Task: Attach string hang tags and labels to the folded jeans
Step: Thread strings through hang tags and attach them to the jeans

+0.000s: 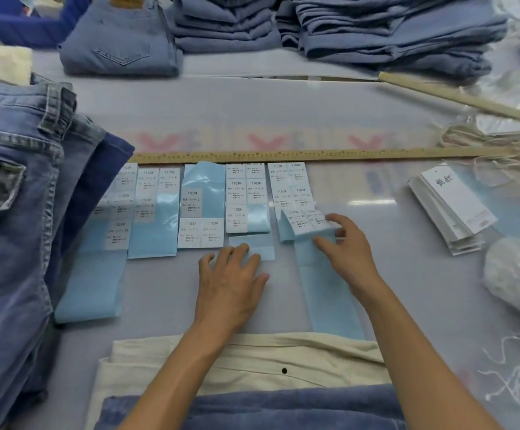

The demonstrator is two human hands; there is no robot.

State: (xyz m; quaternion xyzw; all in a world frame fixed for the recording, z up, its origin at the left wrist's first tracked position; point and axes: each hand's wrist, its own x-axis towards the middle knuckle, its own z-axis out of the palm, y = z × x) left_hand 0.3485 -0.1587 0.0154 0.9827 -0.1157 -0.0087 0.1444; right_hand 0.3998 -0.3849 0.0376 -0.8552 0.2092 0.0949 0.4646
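Note:
Several light blue backing strips with white size labels lie side by side below a wooden ruler. My right hand pinches the lifted lower edge of the rightmost label strip, with its fingers curled over the raised labels. My left hand lies flat on the table, fingertips on the bare blue end of the neighbouring strip. A stack of white hang tags sits at the right. Folded jeans and a cream garment lie at the near edge under my forearms.
A pile of blue jeans fills the left side. Folded jeans and taller stacks stand at the back. A second wooden ruler lies slanted at the right, near loose strings and plastic bags.

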